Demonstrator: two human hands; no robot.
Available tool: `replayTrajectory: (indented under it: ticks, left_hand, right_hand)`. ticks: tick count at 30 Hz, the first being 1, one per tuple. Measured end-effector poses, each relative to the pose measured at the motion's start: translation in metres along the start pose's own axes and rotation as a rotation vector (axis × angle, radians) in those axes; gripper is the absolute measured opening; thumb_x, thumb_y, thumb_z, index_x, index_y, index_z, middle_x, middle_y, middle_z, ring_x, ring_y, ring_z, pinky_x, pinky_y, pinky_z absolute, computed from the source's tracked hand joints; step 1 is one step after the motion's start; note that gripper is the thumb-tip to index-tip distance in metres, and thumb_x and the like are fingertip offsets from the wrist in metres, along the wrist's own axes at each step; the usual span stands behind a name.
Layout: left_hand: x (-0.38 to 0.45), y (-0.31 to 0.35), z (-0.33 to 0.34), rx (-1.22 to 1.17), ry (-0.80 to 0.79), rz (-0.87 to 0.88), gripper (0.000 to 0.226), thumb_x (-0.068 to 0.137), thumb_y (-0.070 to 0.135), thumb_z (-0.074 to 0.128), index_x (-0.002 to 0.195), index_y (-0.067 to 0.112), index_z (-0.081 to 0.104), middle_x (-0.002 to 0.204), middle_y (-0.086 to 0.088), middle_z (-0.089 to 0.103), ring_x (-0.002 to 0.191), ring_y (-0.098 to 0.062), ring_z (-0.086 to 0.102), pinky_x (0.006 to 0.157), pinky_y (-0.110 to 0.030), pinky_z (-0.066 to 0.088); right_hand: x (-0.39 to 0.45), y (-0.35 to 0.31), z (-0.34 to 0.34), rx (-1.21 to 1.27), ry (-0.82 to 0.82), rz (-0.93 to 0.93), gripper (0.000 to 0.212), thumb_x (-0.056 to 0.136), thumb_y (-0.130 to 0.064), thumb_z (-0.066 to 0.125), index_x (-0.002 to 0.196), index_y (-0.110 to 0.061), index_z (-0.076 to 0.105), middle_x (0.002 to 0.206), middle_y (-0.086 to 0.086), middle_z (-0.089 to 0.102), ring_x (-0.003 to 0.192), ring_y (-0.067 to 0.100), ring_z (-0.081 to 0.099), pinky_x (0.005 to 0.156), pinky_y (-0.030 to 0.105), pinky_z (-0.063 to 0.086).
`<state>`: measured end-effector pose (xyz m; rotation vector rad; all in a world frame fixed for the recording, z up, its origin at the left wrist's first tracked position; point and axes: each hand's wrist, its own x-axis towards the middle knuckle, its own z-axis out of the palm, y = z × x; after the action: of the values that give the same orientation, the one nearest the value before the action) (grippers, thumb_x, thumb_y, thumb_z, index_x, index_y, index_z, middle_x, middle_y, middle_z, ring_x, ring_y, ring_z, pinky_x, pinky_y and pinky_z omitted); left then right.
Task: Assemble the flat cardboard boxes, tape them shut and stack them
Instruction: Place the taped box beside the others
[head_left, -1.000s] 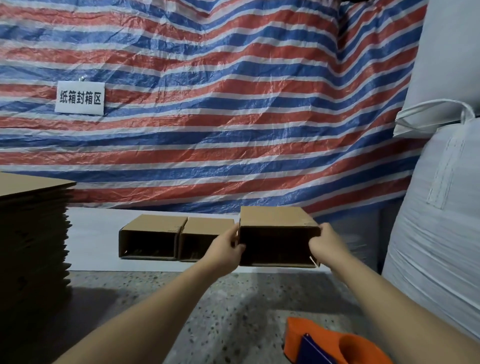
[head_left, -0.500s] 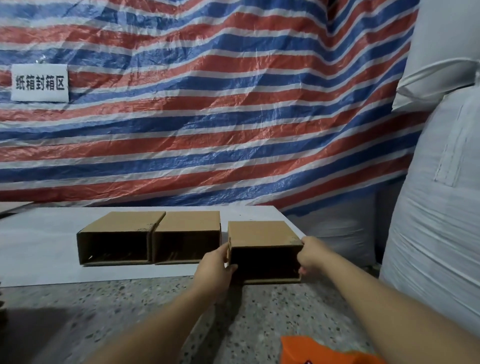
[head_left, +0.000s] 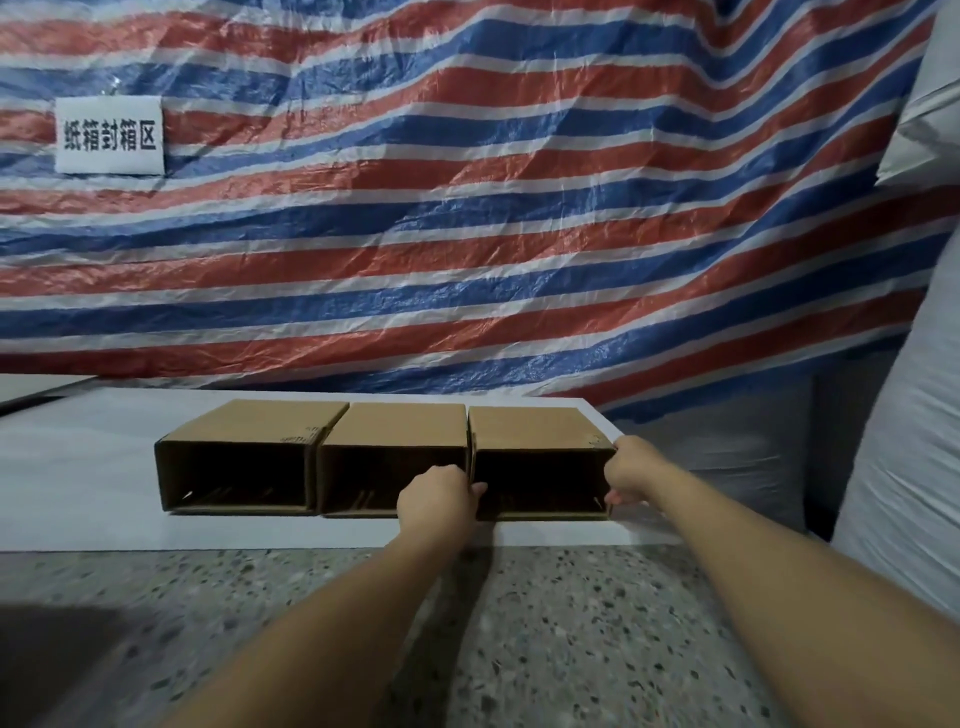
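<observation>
Three brown cardboard boxes lie in a row on a white sheet (head_left: 78, 467), their open ends facing me. The right box (head_left: 535, 428) sits flush against the middle box (head_left: 400, 426), which touches the left box (head_left: 260, 421). My left hand (head_left: 436, 496) grips the right box's left front edge, fingers curled over it. My right hand (head_left: 631, 470) grips the same box's right front edge at the corner of the sheet.
A red, white and blue striped tarp (head_left: 467, 208) hangs behind, with a white sign (head_left: 109, 135) on it. Large white woven sacks (head_left: 898, 415) stand at the right. Speckled terrazzo floor (head_left: 571, 623) lies in front of the sheet.
Both hands carried the right box down and forward onto the white sheet, setting it flush against the middle box. The orange tape dispenser and the flat cardboard stack left the view.
</observation>
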<state>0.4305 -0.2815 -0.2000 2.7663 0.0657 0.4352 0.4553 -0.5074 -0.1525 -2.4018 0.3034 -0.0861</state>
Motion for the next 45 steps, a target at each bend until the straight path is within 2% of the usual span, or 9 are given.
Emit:
replayTrajectory:
  ticks: [8,13,16,20,27,33,37,41,45]
  left_hand:
    - [0.001,0.005,0.000,-0.009,0.024,-0.104,0.051,0.095,0.059,0.050,0.066,0.017,0.053,0.066,0.001,0.058,0.059,-0.018,0.056,0.052,-0.028,0.041]
    - [-0.018,0.013,-0.023,-0.036,0.011,-0.050,0.052,0.099,0.055,0.044,0.066,0.015,0.049,0.066,0.000,0.056,0.060,-0.021,0.055,0.052,-0.029,0.039]
    - [-0.039,0.010,-0.052,-0.058,0.035,-0.029,0.058,0.103,0.053,0.031,0.067,0.013,0.053,0.065,-0.002,0.058,0.057,-0.021,0.054,0.048,-0.028,0.035]
    - [-0.080,0.009,-0.113,-0.110,0.058,0.014,0.064,0.103,0.055,0.024,0.062,0.013,0.050,0.060,-0.003,0.052,0.051,-0.020,0.049,0.044,-0.028,0.031]
    - [-0.190,-0.003,-0.203,-0.439,0.111,0.159,0.065,0.103,0.052,0.033,0.051,0.015,0.046,0.047,0.001,0.048,0.044,-0.016,0.046,0.048,-0.028,0.036]
    - [-0.289,-0.041,-0.261,-0.528,0.210,0.190,0.045,0.102,0.042,0.044,0.067,0.017,0.060,0.058,0.005,0.058,0.054,-0.011,0.054,0.053,-0.029,0.043]
    - [-0.332,-0.079,-0.276,-0.617,0.240,0.101,0.011,0.100,0.029,0.053,0.091,0.026,0.057,0.086,0.010,0.061,0.079,-0.005,0.059,0.068,-0.024,0.050]
    - [-0.364,-0.116,-0.282,-0.599,0.208,0.105,0.030,0.102,0.036,0.050,0.077,0.025,0.061,0.067,0.007,0.062,0.055,0.002,0.056,0.048,-0.012,0.036]
    - [-0.386,-0.137,-0.283,-0.545,0.234,0.048,0.069,0.101,0.054,0.032,0.045,0.016,0.046,0.038,0.005,0.049,0.034,-0.005,0.043,0.044,-0.026,0.032]
  right_hand:
    - [-0.010,-0.004,0.000,-0.094,0.029,-0.049,0.027,0.096,-0.003,0.044,0.120,0.002,0.054,0.116,0.022,0.063,0.106,0.033,0.064,0.089,0.039,0.053]
    - [-0.037,-0.015,-0.011,-0.126,0.050,-0.076,0.016,0.093,-0.007,0.047,0.109,-0.005,0.050,0.097,0.013,0.059,0.095,0.028,0.060,0.077,0.035,0.050]
    - [-0.065,-0.026,-0.022,-0.137,0.025,-0.129,0.022,0.094,-0.009,0.046,0.116,-0.008,0.047,0.109,0.012,0.057,0.102,0.027,0.057,0.083,0.037,0.048]
    - [-0.120,-0.053,-0.035,-0.151,0.022,-0.221,0.026,0.098,-0.017,0.044,0.123,-0.011,0.051,0.107,0.005,0.055,0.088,0.017,0.052,0.067,0.027,0.041]
    - [-0.251,-0.094,-0.050,-0.040,0.124,-0.228,0.028,0.096,-0.026,0.044,0.106,-0.007,0.062,0.098,0.013,0.068,0.084,0.028,0.071,0.077,0.041,0.060]
    - [-0.359,-0.112,-0.027,0.157,0.161,-0.336,0.029,0.095,-0.024,0.049,0.087,-0.003,0.067,0.090,0.017,0.072,0.089,0.035,0.070,0.086,0.050,0.059]
    - [-0.419,-0.123,-0.002,0.232,0.144,-0.386,0.046,0.097,-0.039,0.053,0.081,0.001,0.067,0.075,0.014,0.069,0.071,0.029,0.065,0.064,0.033,0.046]
    - [-0.458,-0.128,0.027,0.210,0.100,-0.399,0.049,0.098,-0.042,0.052,0.086,0.003,0.068,0.076,0.017,0.067,0.067,0.027,0.059,0.059,0.031,0.037]
    - [-0.476,-0.128,0.046,0.269,0.102,-0.438,0.050,0.100,-0.038,0.051,0.081,0.006,0.064,0.061,0.005,0.052,0.056,0.017,0.048,0.054,0.029,0.032]
